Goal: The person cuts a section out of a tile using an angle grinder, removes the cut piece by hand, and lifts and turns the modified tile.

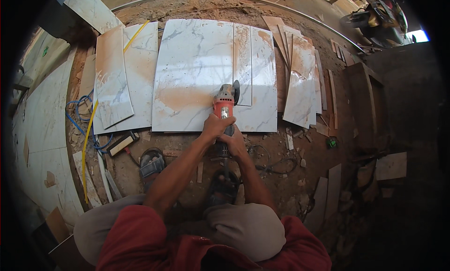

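Over tile [192, 60], one grinder [224, 101] is held — two hands [214, 125].

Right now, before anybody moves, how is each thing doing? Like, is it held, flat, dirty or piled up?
Grinder: held up; can't tell if it's spinning
Left hand: closed around the grinder
Right hand: closed around the grinder too
Big tile: lying flat, shiny, smeared brown
Pile of tiles: stacked unevenly, dirty
Yellow strip: stretched out, partly covered
Sandals: worn
Motorbike: parked
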`<state>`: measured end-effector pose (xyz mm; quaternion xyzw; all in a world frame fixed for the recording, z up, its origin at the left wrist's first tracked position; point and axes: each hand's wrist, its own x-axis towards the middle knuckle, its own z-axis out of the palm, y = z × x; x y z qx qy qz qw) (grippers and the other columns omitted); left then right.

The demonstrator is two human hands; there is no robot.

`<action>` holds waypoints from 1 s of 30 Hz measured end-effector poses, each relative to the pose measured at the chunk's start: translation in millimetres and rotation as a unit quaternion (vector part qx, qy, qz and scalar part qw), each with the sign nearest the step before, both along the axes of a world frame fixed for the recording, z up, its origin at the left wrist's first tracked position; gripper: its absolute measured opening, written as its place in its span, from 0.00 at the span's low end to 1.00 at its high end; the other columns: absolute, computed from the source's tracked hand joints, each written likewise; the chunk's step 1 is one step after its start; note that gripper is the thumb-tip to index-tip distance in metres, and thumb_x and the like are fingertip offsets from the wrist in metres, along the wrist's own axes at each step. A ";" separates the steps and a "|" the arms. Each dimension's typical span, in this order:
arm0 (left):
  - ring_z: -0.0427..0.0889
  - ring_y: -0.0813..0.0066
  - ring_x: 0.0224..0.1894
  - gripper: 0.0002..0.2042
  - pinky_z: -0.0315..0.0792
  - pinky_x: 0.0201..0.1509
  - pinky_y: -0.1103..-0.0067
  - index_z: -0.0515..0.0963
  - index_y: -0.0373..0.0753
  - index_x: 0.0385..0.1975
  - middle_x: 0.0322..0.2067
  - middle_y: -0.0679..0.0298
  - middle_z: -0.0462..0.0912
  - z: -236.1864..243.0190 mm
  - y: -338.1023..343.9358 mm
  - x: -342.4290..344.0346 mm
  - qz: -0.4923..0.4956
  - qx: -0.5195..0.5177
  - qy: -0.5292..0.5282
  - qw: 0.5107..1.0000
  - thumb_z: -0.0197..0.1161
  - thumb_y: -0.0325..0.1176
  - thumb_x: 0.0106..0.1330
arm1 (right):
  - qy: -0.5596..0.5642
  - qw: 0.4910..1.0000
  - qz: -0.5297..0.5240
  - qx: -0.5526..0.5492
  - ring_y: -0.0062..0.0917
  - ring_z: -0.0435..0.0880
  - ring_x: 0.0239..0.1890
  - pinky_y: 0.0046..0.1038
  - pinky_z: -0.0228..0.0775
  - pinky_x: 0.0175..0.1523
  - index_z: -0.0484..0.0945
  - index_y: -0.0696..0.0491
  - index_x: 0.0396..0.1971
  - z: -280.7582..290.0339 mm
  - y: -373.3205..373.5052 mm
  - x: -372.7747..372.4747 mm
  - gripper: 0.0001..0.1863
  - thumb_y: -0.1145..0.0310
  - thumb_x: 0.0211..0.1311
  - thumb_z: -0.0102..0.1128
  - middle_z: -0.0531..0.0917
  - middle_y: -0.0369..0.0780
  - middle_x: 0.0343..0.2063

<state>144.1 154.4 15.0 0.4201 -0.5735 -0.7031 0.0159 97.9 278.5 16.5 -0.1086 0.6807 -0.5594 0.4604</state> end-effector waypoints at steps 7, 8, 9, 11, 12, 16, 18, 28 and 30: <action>0.84 0.68 0.27 0.24 0.76 0.32 0.72 0.81 0.28 0.29 0.27 0.55 0.84 -5.6 -1.2 1.7 -0.002 -0.004 0.007 1.000 0.73 0.48 0.48 | 0.013 1.000 0.004 0.011 0.25 0.81 0.42 0.27 0.74 0.48 0.67 0.63 0.55 7.3 -2.6 -0.6 0.40 0.58 0.43 0.74 0.80 0.42 0.43; 0.84 0.68 0.28 0.24 0.76 0.32 0.72 0.81 0.28 0.29 0.27 0.54 0.84 -6.7 -0.8 1.5 -0.002 -0.003 0.004 1.000 0.73 0.48 0.48 | 0.016 1.000 0.005 0.009 0.25 0.81 0.42 0.27 0.74 0.48 0.67 0.63 0.55 4.9 -2.0 -0.6 0.40 0.58 0.43 0.74 0.80 0.42 0.43; 0.84 0.68 0.28 0.24 0.77 0.32 0.72 0.81 0.28 0.29 0.27 0.54 0.84 -7.8 -0.7 1.8 -0.002 -0.001 0.001 1.000 0.73 0.49 0.48 | 0.011 1.000 0.004 -0.007 0.25 0.81 0.42 0.27 0.74 0.49 0.67 0.63 0.55 3.0 0.2 1.9 0.40 0.58 0.44 0.74 0.80 0.42 0.43; 0.82 0.73 0.27 0.20 0.74 0.31 0.74 0.81 0.33 0.28 0.26 0.60 0.83 -4.5 4.3 5.1 -0.002 -0.006 -0.001 1.000 0.72 0.47 0.52 | 0.006 1.000 0.005 -0.022 0.25 0.81 0.43 0.27 0.74 0.49 0.67 0.63 0.55 6.5 1.1 4.8 0.40 0.58 0.44 0.74 0.80 0.42 0.43; 0.79 0.79 0.26 0.16 0.72 0.30 0.76 0.80 0.37 0.28 0.25 0.65 0.81 -0.5 6.9 6.2 -0.005 -0.009 -0.006 1.000 0.72 0.45 0.55 | 0.004 1.000 -0.004 -0.028 0.25 0.80 0.43 0.27 0.74 0.49 0.67 0.63 0.55 13.0 2.2 6.2 0.40 0.59 0.44 0.75 0.80 0.42 0.43; 0.80 0.77 0.27 0.18 0.74 0.33 0.76 0.80 0.36 0.30 0.26 0.63 0.82 24.9 8.8 -7.6 -0.008 -0.050 -0.023 0.998 0.72 0.45 0.54 | 0.014 0.999 -0.023 -0.039 0.25 0.80 0.43 0.27 0.74 0.49 0.66 0.62 0.56 27.8 5.0 -3.9 0.40 0.59 0.44 0.75 0.79 0.41 0.43; 0.81 0.76 0.28 0.18 0.75 0.35 0.75 0.80 0.35 0.31 0.28 0.61 0.83 36.7 6.6 -14.8 0.005 -0.107 -0.025 0.994 0.72 0.45 0.53 | 0.029 0.998 -0.023 -0.055 0.25 0.80 0.43 0.27 0.74 0.49 0.66 0.62 0.56 49.4 -2.0 -7.9 0.41 0.60 0.44 0.75 0.79 0.41 0.43; 0.73 0.70 0.60 0.40 0.70 0.64 0.69 0.61 0.43 0.69 0.58 0.62 0.73 75.8 12.6 -37.4 -0.047 0.361 0.275 0.890 0.40 0.70 0.68 | 0.055 0.987 -0.055 -0.139 0.25 0.80 0.44 0.29 0.74 0.50 0.65 0.59 0.59 85.6 36.1 -38.1 0.43 0.60 0.42 0.76 0.79 0.41 0.45; 0.73 0.70 0.60 0.39 0.70 0.64 0.69 0.61 0.43 0.68 0.58 0.62 0.73 76.0 29.6 -38.0 -0.082 0.407 0.294 0.861 0.41 0.69 0.69 | 0.040 0.990 -0.064 -0.120 0.26 0.80 0.45 0.29 0.74 0.51 0.66 0.59 0.59 88.0 53.4 -33.2 0.44 0.59 0.41 0.76 0.79 0.41 0.45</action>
